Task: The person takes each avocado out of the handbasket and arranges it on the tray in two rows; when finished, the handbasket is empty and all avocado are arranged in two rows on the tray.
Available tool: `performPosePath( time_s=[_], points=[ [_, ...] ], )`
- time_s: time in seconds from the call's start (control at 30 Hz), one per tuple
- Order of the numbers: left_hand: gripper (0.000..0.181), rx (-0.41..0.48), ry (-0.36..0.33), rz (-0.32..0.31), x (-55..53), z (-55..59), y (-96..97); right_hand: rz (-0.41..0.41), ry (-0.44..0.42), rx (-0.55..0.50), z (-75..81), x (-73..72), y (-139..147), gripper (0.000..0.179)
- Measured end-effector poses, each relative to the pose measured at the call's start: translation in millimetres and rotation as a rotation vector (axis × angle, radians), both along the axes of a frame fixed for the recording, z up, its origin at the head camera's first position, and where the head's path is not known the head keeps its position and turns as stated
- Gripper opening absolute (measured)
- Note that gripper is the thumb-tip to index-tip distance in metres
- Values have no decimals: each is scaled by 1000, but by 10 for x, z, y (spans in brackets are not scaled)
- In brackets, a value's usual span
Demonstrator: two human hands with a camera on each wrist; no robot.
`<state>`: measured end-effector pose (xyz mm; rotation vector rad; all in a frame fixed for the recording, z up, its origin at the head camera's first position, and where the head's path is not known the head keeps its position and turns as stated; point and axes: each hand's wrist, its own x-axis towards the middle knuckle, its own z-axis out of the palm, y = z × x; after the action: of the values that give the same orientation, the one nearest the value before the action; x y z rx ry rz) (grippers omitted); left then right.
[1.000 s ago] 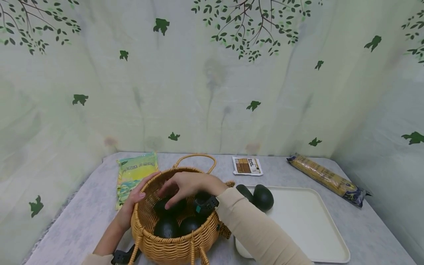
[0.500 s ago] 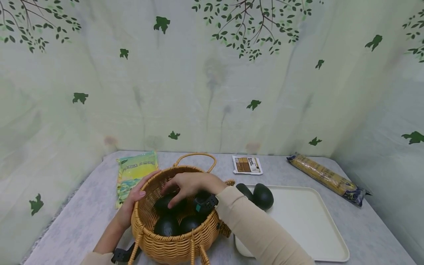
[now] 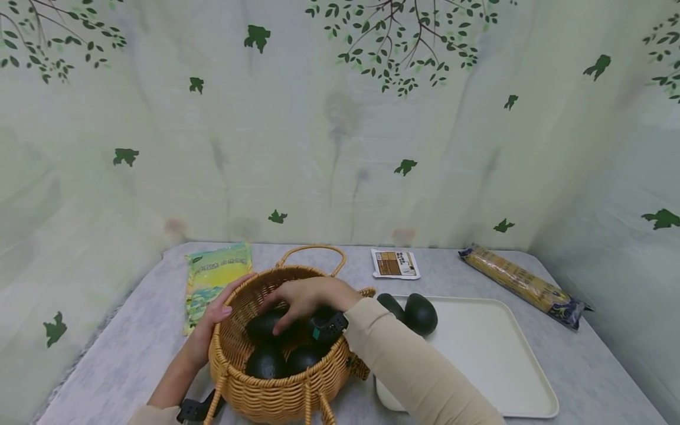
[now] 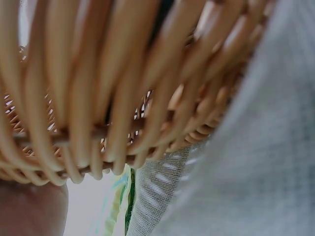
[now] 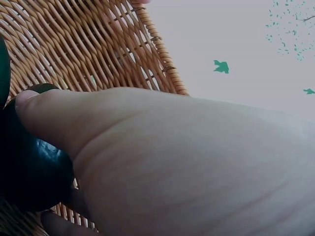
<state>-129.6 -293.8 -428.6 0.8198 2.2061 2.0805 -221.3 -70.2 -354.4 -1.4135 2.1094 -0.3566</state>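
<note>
A round wicker basket (image 3: 281, 395) with several dark green avocados stands at the front, tilted toward me. My left hand (image 3: 215, 313) grips its left rim, thumb over the edge. In the left wrist view the weave of the basket (image 4: 98, 98) fills the upper part, hiding most of that hand. Inside the basket, my right hand (image 3: 305, 295) holds an avocado (image 3: 260, 327) from above. The right wrist view shows the thumb lying along that avocado (image 5: 34, 162), with fingers below it. Nearer the front rim lie two more avocados, one left (image 3: 265, 361) and one right (image 3: 304, 359).
Right of the basket is a white tray (image 3: 494, 354); two avocados (image 3: 421, 314) lie at its back left corner, partly behind my right sleeve (image 3: 414, 360). Behind stand a yellow-green bag (image 3: 220, 283), a small brown-and-white packet (image 3: 395, 264) and a long noodle-like package (image 3: 523, 286).
My right hand has shifted slightly right inside the basket, its thumb moving farther over the avocado. The left hand stays on the rim.
</note>
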Motion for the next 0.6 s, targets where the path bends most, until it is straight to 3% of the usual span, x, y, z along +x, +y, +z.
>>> performPosePath(
  time_s=[0.3,0.6],
  points=[
    [61,21,-13,-14,3,9,5,-53,-31,-33,7,6,11,57],
    [62,7,-11,4,12,8,1,-59,-110,76,6,29,18,64]
  ],
)
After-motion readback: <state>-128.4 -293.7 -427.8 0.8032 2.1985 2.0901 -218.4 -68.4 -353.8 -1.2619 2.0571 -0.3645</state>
